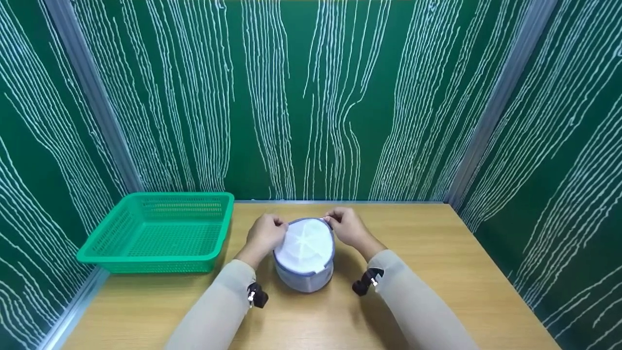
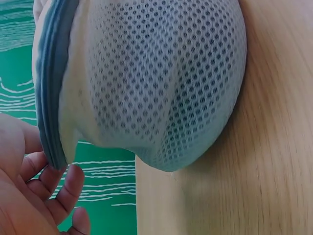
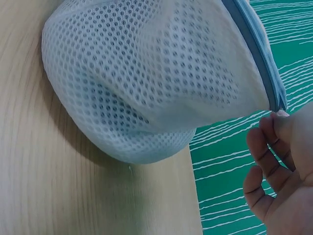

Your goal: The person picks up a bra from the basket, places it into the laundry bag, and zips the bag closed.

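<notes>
A round white mesh laundry bag (image 1: 304,245) with a blue zipper band around its top rim stands upright on the wooden table. My left hand (image 1: 266,234) pinches the rim at its far left; the left wrist view shows thumb and fingers on the blue zipper band (image 2: 51,88). At the far right of the rim, my right hand (image 1: 348,228) pinches the band's edge between thumb and forefinger. Whether a zipper pull lies between those fingertips is too small to tell. In the right wrist view the mesh side (image 3: 132,83) bulges and creases slightly.
To the left, a green plastic basket (image 1: 221,243) with slotted walls sits on the wooden table (image 1: 432,291). Green panels (image 1: 301,97) with white wavy lines rise behind the table and at both sides, joined by grey metal posts (image 1: 500,97).
</notes>
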Tool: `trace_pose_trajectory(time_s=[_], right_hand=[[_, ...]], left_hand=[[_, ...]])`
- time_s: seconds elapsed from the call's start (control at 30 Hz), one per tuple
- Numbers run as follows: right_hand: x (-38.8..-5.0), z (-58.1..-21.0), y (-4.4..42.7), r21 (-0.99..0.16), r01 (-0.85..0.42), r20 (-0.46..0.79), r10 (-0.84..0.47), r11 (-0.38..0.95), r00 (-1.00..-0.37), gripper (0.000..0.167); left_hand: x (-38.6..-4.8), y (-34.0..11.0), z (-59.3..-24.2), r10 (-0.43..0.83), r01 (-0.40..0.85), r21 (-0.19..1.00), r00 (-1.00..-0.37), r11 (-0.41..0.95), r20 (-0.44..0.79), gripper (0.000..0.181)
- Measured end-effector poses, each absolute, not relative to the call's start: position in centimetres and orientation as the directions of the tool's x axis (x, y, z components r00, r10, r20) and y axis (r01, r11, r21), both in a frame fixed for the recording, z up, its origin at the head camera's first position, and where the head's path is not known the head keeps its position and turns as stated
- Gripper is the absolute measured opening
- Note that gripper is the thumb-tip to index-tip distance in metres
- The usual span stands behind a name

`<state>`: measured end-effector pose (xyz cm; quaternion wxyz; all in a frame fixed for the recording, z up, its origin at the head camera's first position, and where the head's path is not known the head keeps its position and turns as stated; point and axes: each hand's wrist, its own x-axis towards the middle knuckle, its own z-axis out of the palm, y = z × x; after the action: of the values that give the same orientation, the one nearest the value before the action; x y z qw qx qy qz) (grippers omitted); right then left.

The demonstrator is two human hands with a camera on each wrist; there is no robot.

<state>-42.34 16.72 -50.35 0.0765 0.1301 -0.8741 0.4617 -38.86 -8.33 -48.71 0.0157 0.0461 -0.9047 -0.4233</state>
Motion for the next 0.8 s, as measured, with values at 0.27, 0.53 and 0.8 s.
trace_pose_trajectory(time_s=[0.27, 0.53, 0.8], right_hand=[[-41.9, -50.4, 16.2, -0.79, -0.295, 0.265, -0.135, 0.537, -0.955, 0.011], [-41.8, -50.1, 15.3, -0.782, -0.327, 0.286, -0.162, 0.53, -0.945, 0.013], [-41.7, -50.3, 14.9, -0.792, -0.318, 0.269, -0.17, 0.522, -0.948, 0.012]], left_hand=[[-38.7, -7.0, -48.7, -0.053, 0.011, 0.779, -0.997, 0.627, 0.057, 0.029], [-38.9, -5.5, -48.4, 0.016, 0.152, 0.724, -0.981, 0.673, 0.191, 0.024], [-39.6, -5.3, -48.7, 0.042, 0.163, 0.713, -0.982, 0.682, 0.183, 0.019]])
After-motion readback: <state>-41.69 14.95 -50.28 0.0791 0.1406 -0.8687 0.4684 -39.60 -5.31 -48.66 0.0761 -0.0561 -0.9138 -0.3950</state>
